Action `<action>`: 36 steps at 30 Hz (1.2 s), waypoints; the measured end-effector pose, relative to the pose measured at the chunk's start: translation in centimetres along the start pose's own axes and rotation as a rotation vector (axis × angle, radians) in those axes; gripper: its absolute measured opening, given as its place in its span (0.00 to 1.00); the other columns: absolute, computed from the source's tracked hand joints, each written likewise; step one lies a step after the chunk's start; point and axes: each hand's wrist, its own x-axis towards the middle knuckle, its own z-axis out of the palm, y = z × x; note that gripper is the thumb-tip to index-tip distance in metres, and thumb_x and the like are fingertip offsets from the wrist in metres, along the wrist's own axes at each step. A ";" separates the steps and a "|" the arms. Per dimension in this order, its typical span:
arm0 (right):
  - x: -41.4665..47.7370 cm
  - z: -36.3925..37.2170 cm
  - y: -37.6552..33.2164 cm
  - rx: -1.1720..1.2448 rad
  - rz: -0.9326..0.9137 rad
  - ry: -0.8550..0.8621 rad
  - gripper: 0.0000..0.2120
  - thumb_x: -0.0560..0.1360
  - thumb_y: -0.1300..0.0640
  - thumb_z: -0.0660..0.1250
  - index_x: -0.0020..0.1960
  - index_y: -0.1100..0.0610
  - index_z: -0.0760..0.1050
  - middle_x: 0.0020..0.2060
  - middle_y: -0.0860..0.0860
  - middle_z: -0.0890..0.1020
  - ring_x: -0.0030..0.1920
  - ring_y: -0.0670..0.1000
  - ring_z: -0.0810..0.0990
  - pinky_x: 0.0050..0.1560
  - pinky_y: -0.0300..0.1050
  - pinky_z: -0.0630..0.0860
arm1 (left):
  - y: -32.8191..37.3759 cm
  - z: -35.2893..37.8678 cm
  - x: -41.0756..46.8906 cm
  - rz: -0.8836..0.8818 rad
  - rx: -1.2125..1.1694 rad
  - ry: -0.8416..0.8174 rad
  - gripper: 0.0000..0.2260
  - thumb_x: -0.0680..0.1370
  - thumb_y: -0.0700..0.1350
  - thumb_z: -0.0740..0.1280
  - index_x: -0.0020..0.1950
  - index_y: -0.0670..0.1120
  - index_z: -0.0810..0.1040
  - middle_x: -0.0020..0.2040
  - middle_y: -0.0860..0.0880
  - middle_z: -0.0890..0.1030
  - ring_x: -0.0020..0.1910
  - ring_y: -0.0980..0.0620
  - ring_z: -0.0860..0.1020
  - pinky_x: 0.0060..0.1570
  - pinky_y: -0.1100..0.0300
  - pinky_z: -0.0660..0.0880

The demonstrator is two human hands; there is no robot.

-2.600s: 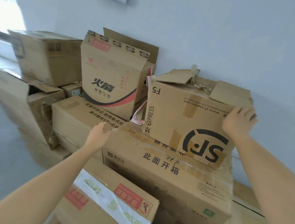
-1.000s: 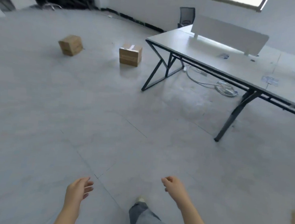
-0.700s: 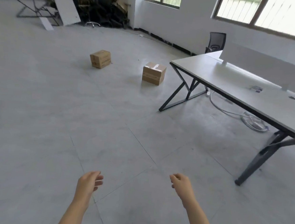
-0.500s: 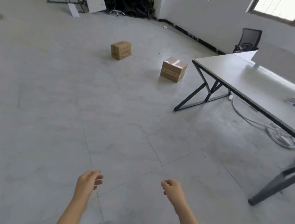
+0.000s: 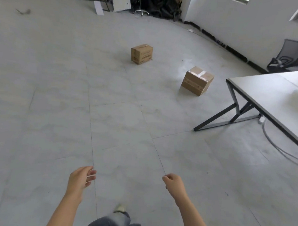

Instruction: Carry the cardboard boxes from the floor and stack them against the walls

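Two small cardboard boxes stand on the grey tiled floor ahead of me. The farther box [image 5: 141, 54] is plain brown with printed sides. The nearer box [image 5: 197, 80] sits to its right, sealed with pale tape on top, close to the desk's leg. My left hand [image 5: 81, 179] hangs low in front of me with loosely curled fingers and holds nothing. My right hand [image 5: 174, 185] is also empty, its fingers loosely bent. Both hands are far short of the boxes.
A white desk [image 5: 274, 94] on black angled legs fills the right side, with cables on the floor under it. A black office chair [image 5: 288, 57] stands by the right wall. Piled chairs and boards [image 5: 150, 0] crowd the far corner. My leg and shoe [image 5: 118, 215] show below.
I let go of the stacked boxes at the wall and turned to the open floor. Since then the two boxes and the desk have drawn nearer and shifted right; my hands stay empty.
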 end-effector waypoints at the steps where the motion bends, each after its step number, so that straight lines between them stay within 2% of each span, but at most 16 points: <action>1: 1.5 -0.5 -1.8 0.011 -0.006 0.008 0.10 0.76 0.62 0.59 0.36 0.63 0.69 0.32 0.53 0.69 0.34 0.51 0.66 0.34 0.42 0.60 | 2.1 0.9 1.5 0.029 0.002 -0.005 0.05 0.79 0.38 0.61 0.46 0.40 0.75 0.40 0.43 0.78 0.37 0.49 0.76 0.37 0.59 0.68; 3: 4.3 -1.7 -5.2 0.051 -0.024 0.039 0.11 0.76 0.62 0.59 0.42 0.71 0.71 0.35 0.54 0.69 0.38 0.50 0.66 0.33 0.43 0.59 | 6.0 2.8 4.5 0.082 0.007 -0.016 0.05 0.79 0.38 0.60 0.49 0.39 0.75 0.39 0.45 0.78 0.37 0.50 0.76 0.38 0.60 0.68; 4: 5.5 -2.4 -6.6 0.068 -0.030 0.053 0.10 0.76 0.62 0.59 0.45 0.71 0.72 0.35 0.54 0.70 0.38 0.51 0.67 0.33 0.43 0.60 | 7.7 3.8 5.8 0.098 0.012 -0.024 0.05 0.79 0.38 0.60 0.49 0.39 0.75 0.39 0.45 0.78 0.37 0.50 0.76 0.38 0.60 0.68; 6: 7.5 -3.7 -8.4 0.074 -0.023 0.078 0.08 0.77 0.61 0.60 0.49 0.64 0.75 0.36 0.55 0.75 0.39 0.51 0.71 0.36 0.42 0.65 | 9.9 6.0 8.1 0.098 0.031 -0.041 0.05 0.79 0.38 0.60 0.49 0.39 0.75 0.39 0.45 0.78 0.37 0.50 0.76 0.38 0.60 0.68; 9: 10.7 -5.2 -8.5 0.120 0.032 0.145 0.09 0.77 0.60 0.61 0.53 0.62 0.76 0.44 0.59 0.80 0.41 0.50 0.73 0.39 0.42 0.67 | 10.9 10.0 10.9 0.065 0.078 -0.095 0.05 0.79 0.38 0.61 0.47 0.40 0.76 0.40 0.44 0.79 0.37 0.49 0.76 0.38 0.60 0.69; 13: 16.2 -6.8 -8.1 0.176 0.150 0.104 0.08 0.76 0.60 0.62 0.52 0.62 0.76 0.40 0.52 0.78 0.39 0.49 0.73 0.37 0.42 0.69 | 11.0 16.2 14.4 -0.015 0.151 -0.149 0.05 0.78 0.38 0.62 0.48 0.38 0.76 0.40 0.42 0.79 0.36 0.47 0.77 0.38 0.60 0.68; 17: 24.7 -11.6 -10.9 0.201 0.108 0.117 0.05 0.76 0.60 0.62 0.49 0.61 0.75 0.37 0.51 0.76 0.37 0.48 0.72 0.36 0.41 0.68 | 14.5 23.4 18.4 -0.009 0.195 -0.148 0.05 0.78 0.38 0.62 0.46 0.39 0.76 0.40 0.42 0.79 0.35 0.48 0.76 0.37 0.60 0.68; 20: 30.4 -16.2 -14.4 0.216 0.039 0.149 0.04 0.77 0.58 0.62 0.50 0.58 0.73 0.43 0.51 0.76 0.43 0.50 0.74 0.41 0.42 0.68 | 18.4 28.6 20.9 0.043 0.185 -0.133 0.05 0.78 0.38 0.62 0.45 0.39 0.76 0.39 0.43 0.79 0.35 0.48 0.76 0.37 0.60 0.68; 22: 33.2 -18.7 -16.0 0.231 0.000 0.174 0.04 0.77 0.58 0.62 0.49 0.57 0.73 0.43 0.50 0.76 0.44 0.50 0.73 0.41 0.42 0.68 | 20.6 31.9 21.9 0.072 0.176 -0.141 0.05 0.78 0.37 0.62 0.44 0.39 0.76 0.39 0.43 0.78 0.35 0.48 0.76 0.37 0.60 0.68; 25: 37.4 -21.0 -16.7 0.223 0.036 0.156 0.04 0.77 0.58 0.61 0.49 0.57 0.74 0.39 0.50 0.76 0.41 0.50 0.73 0.40 0.42 0.68 | 22.9 37.1 22.8 0.099 0.209 -0.192 0.07 0.78 0.38 0.62 0.42 0.41 0.76 0.40 0.43 0.79 0.36 0.48 0.76 0.37 0.59 0.69; 28: 39.8 -20.5 -15.8 0.201 0.116 0.084 0.05 0.76 0.60 0.61 0.49 0.60 0.75 0.38 0.51 0.76 0.39 0.50 0.73 0.38 0.43 0.67 | 23.1 40.2 23.3 0.054 0.280 -0.250 0.07 0.79 0.39 0.62 0.43 0.41 0.77 0.41 0.43 0.80 0.38 0.48 0.77 0.39 0.59 0.70; 31: 42.9 -20.7 -16.2 0.187 0.157 0.009 0.08 0.76 0.60 0.62 0.50 0.63 0.76 0.38 0.53 0.75 0.39 0.50 0.71 0.36 0.42 0.66 | 24.2 42.2 25.8 -0.009 0.284 -0.213 0.06 0.79 0.39 0.62 0.45 0.40 0.77 0.43 0.42 0.80 0.39 0.47 0.77 0.39 0.58 0.70; 34: 48.0 -22.4 -18.4 0.200 0.176 0.064 0.05 0.75 0.61 0.62 0.44 0.61 0.75 0.34 0.52 0.73 0.36 0.50 0.70 0.34 0.42 0.64 | 26.4 44.6 29.8 -0.035 0.262 -0.134 0.06 0.78 0.39 0.62 0.47 0.38 0.77 0.42 0.42 0.80 0.41 0.45 0.77 0.40 0.57 0.70; 36: 51.4 -23.6 -20.3 0.213 0.167 0.097 0.04 0.75 0.60 0.62 0.44 0.60 0.74 0.34 0.51 0.74 0.35 0.49 0.70 0.34 0.41 0.65 | 28.3 47.0 32.5 -0.038 0.256 -0.144 0.06 0.78 0.39 0.62 0.47 0.38 0.77 0.42 0.42 0.79 0.41 0.45 0.77 0.40 0.57 0.70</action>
